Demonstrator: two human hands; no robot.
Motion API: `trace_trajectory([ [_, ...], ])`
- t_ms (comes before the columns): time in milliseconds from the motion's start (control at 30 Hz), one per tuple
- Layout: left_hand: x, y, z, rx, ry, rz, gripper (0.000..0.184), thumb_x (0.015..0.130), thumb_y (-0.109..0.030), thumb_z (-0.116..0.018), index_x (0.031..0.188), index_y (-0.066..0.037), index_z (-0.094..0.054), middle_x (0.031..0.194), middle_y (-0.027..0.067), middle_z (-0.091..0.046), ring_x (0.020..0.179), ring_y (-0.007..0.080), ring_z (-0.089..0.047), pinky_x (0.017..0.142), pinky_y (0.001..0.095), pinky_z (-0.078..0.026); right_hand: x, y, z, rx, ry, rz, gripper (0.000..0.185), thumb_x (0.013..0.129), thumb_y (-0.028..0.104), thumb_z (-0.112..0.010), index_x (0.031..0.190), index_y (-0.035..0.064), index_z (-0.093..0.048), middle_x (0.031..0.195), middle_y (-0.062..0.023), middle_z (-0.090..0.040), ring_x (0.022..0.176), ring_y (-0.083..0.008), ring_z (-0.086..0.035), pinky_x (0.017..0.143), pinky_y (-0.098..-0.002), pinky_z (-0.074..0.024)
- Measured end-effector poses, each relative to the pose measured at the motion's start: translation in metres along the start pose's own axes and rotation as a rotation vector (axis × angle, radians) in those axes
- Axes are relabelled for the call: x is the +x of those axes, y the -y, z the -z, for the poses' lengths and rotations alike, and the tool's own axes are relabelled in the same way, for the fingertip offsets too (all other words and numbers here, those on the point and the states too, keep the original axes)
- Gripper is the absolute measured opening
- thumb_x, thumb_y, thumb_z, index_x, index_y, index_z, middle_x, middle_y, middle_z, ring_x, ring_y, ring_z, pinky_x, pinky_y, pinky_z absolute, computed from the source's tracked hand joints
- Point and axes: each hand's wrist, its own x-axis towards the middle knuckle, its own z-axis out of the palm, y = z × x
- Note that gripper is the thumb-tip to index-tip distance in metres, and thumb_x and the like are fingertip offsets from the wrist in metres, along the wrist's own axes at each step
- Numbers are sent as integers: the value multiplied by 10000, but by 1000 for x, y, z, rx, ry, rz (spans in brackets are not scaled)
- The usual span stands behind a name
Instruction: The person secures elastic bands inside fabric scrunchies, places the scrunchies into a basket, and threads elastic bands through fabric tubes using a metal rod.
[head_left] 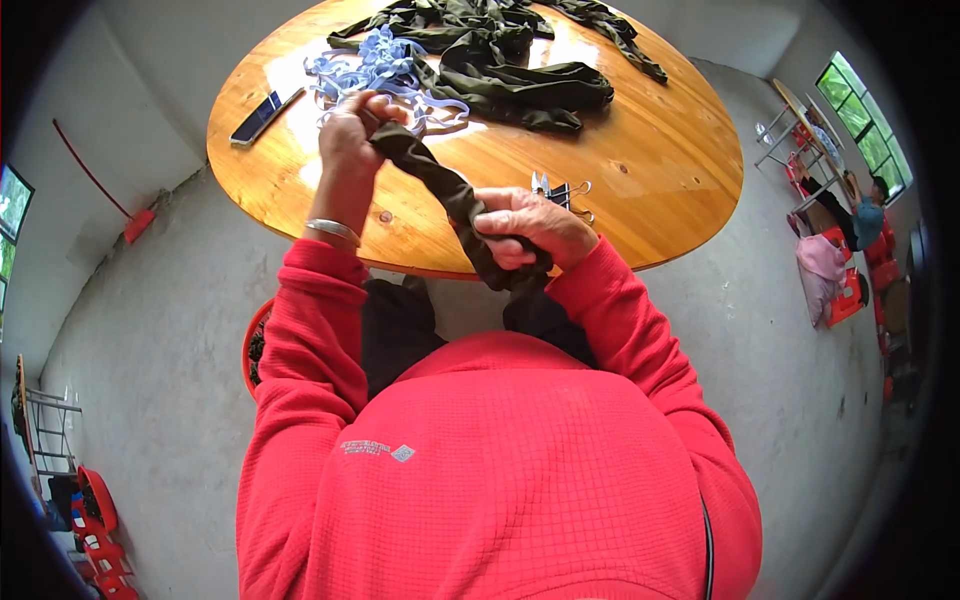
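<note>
A long, narrow strip of dark green fabric (433,176) stretches between my two hands over the near edge of the round wooden table (660,190). Its upper end is pinched in the closed fingers of my left hand (352,132). My right hand (535,225) is wrapped round the lower part, and the end hangs below it. Just beyond my left hand lies a heap of light blue straps (385,62). Scissors (541,184) and black binder clips (570,196) sit beside my right hand, partly hidden by it.
More dark green fabric (520,80) lies bunched across the table's far side. A phone (258,118) rests at the left. On the floor, a red basin (256,345) stands by my left side. Another person (865,215) sits at the right near a small table.
</note>
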Motion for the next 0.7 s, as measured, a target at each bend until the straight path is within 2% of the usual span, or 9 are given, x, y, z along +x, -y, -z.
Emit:
trace_trajectory([
  [67, 3, -22, 11, 25, -127, -58, 203, 929, -141, -365, 776, -55, -466, 603, 52, -494, 550, 223, -493, 657, 422, -470, -7, -4, 5, -175, 27, -18, 169, 904, 133, -544, 1035, 34, -507, 546, 6, -441, 392, -52, -358, 370, -188, -296],
  [100, 5, -31, 20, 45, -128, -79, 226, 935, -159, -350, 767, -66, -470, 594, 36, -491, 539, 210, -484, 678, 417, -466, -9, -10, 9, -170, 14, -44, 202, 893, 129, -552, 1052, 17, -498, 558, -6, -468, 396, -54, -390, 365, -190, -310],
  [233, 13, -53, 45, 69, -136, -122, 212, 939, -157, -356, 788, -64, -473, 591, 27, -477, 532, 199, -482, 619, 393, -441, -13, 1, 5, -421, 39, -134, 220, 874, 107, -561, 1055, 5, -489, 565, -18, -483, 398, -56, -425, 370, -194, -345],
  [367, 8, -64, 42, 134, -162, -200, 243, 960, -177, -328, 815, -57, -480, 605, 17, -482, 530, 185, -480, 603, 381, -444, -15, 18, -1, -627, -4, -140, 217, 871, 83, -527, 1070, 6, -484, 566, -16, -495, 408, -65, -471, 386, -203, -392],
  [467, 12, -63, 43, 35, -163, -168, 260, 967, -201, -327, 808, -60, -476, 605, 15, -481, 527, 185, -478, 598, 375, -447, -18, 35, -9, -636, -26, -204, 225, 873, 88, -526, 1078, 7, -482, 582, -24, -517, 409, -66, -480, 384, -207, -400],
  [533, 13, -53, 43, -38, -26, -103, 249, 965, -199, -332, 796, -70, -462, 605, 17, -476, 529, 183, -465, 602, 373, -445, -14, 36, -9, -668, -31, -231, 308, 872, 106, -538, 1154, 6, -464, 628, -23, -544, 448, -71, -509, 403, -204, -418],
  [600, -5, -29, 16, -28, -7, -40, 240, 967, -201, -333, 814, -68, -462, 613, 29, -478, 539, 188, -470, 598, 368, -439, -9, 29, -7, -639, -44, -223, 416, 867, 87, -546, 1251, -17, -422, 653, -9, -539, 484, -72, -519, 418, -202, -430],
  [633, -9, -18, 10, -40, 29, -15, 237, 968, -202, -334, 823, -66, -464, 623, 37, -487, 542, 192, -475, 598, 368, -440, -5, 24, 0, -592, -15, -206, 384, 869, 148, -575, 1204, -11, -478, 754, -38, -595, 598, -96, -579, 543, -226, -487],
  [700, -14, -5, 2, -66, 38, 2, 241, 969, -200, -324, 845, -57, -474, 659, 54, -513, 564, 199, -491, 597, 368, -444, 0, 19, 6, -623, -19, -122, 379, 866, 184, -588, 1179, -10, -494, 853, -67, -619, 687, -111, -600, 626, -247, -498],
])
